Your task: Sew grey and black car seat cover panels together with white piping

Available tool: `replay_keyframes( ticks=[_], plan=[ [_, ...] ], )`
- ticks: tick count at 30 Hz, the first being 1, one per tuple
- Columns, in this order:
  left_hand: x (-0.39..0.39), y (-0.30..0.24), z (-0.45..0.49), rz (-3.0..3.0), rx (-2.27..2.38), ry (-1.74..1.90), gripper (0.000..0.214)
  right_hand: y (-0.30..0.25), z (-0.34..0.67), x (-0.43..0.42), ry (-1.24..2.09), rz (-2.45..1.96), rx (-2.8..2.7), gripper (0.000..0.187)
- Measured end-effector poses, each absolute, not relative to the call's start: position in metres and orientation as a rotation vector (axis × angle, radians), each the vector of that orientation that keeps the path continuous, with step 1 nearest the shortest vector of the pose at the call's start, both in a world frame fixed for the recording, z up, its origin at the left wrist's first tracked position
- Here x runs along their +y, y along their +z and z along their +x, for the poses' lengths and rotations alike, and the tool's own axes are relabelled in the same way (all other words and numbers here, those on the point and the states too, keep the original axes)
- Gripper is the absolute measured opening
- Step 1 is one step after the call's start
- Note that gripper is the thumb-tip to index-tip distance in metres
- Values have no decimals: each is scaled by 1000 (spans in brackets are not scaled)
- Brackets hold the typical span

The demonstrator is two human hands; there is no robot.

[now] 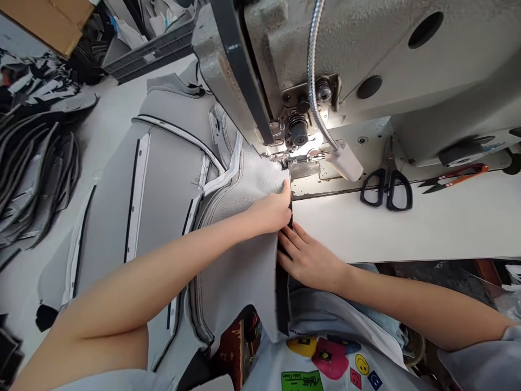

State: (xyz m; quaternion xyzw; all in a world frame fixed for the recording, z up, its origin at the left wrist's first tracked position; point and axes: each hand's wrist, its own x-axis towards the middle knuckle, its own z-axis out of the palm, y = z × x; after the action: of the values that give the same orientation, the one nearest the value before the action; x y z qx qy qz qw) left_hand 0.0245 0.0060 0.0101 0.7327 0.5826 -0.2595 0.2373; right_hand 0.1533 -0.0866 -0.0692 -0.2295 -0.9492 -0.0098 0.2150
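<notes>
Workshop floor at upper left held a heap of grey and black cut pieces (pixel 36 174), with a plastic crate (pixel 148 46) and a cardboard box (pixel 36 21) beyond.

Specimen: a grey fabric panel (pixel 238 288), sewn with white and black binding strips (pixel 137 195) and a meshed section (pixel 252 182) near its working edge. Panel spread from the person's lap area up across the sewing table (pixel 366 231), its black-bound edge (pixel 284 282) hanging nearly straight down the view. Its upper end lay under the presser foot (pixel 283 158) of an industrial sewing machine (pixel 345 65).

Left hand (pixel 271 213) lay open on the mesh, fingers together and tips at the black edge, just short of the foot. Right hand (pixel 309 259) lay open on the table side of the edge, fingers spread and touching it, with the thumb out of view.

Black-handled scissors (pixel 386 190) and orange thread snips (pixel 453 176) rested on the sewing table, well right of the hands. A white machine lamp (pixel 344 162) on a metal gooseneck (pixel 312 60) hung just right of the needle area. A printed smiley shirt (pixel 325 355) showed below the hands.
</notes>
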Motion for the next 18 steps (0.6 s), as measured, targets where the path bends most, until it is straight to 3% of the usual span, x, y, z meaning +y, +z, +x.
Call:
replay_keyframes(
  ticks=[7, 12, 18],
  plan=[
    [23, -3, 28, 2133, 1693, -552, 72, -77, 154, -85, 86, -610, -2587, 30],
    [18, -5, 22, 2185, 1642, -329, 55, -82, 157, -83, 418, -543, -2427, 31],
    [-76, -5, -1, 2295, 1356, -195, 80, -85, 159, -85, 580, -579, -2310, 31]
  ],
)
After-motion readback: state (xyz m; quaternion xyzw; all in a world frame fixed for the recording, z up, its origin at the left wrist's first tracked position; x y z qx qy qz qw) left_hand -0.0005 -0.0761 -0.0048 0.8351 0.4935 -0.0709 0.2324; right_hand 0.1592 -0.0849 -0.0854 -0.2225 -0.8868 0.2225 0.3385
